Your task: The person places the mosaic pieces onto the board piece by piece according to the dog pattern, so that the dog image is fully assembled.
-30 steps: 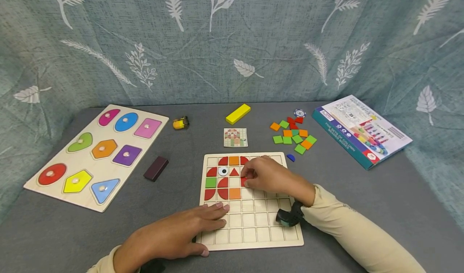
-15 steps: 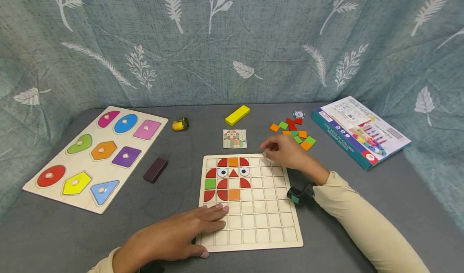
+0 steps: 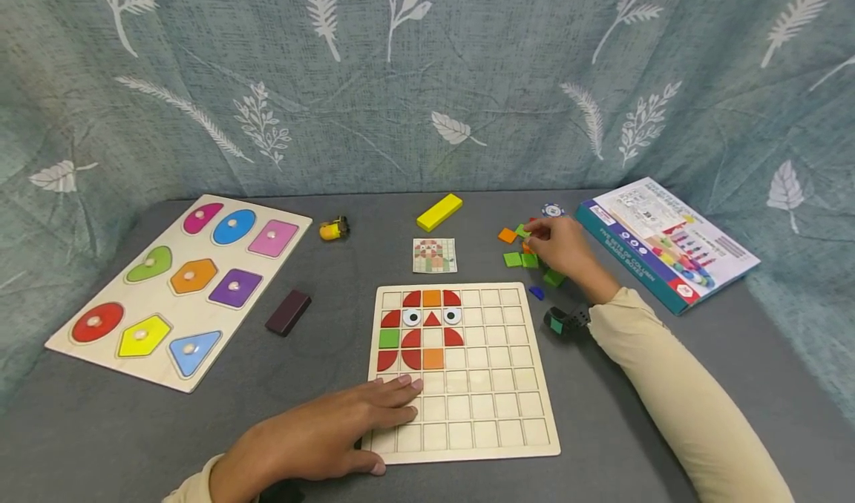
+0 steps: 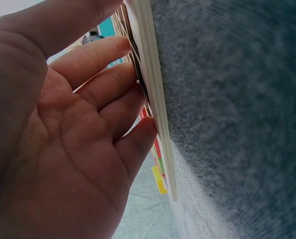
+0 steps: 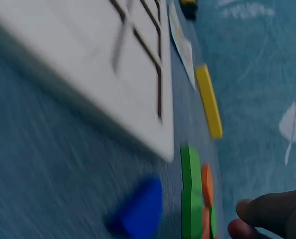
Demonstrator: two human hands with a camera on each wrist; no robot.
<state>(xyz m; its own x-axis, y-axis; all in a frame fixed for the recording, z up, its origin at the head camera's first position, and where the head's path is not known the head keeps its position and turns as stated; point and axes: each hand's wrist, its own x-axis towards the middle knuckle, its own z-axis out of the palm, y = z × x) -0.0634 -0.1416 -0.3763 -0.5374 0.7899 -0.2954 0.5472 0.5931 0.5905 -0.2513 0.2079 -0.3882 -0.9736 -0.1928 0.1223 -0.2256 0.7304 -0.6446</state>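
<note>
Nearest us, our left hand (image 3: 320,436) lies flat, fingers straight, pressing the near-left corner of the square wooden grid board (image 3: 494,406) against the grey bench (image 3: 133,429); the left wrist view shows the fingertips (image 4: 123,47) on the board's edge. The board sits at the middle of the bench, and its far-left cells already carry red quarter-rounds, orange and green squares, a red triangle and two eye pieces (image 3: 431,316).

Just beyond the board's far edge lies the small printed pattern card (image 3: 435,255). Further right, toward the far-right part of the bench, our right hand (image 3: 561,247) is over the heap of loose green, orange and red wooden tiles (image 3: 528,254), fingers curled down among them. Whether it already pinches one we cannot tell.

We judge the step in hand to be picking another tile. The next move calls for matching its colour and shape to the card, then seating it squarely in a free cell beside the filled ones.
</note>
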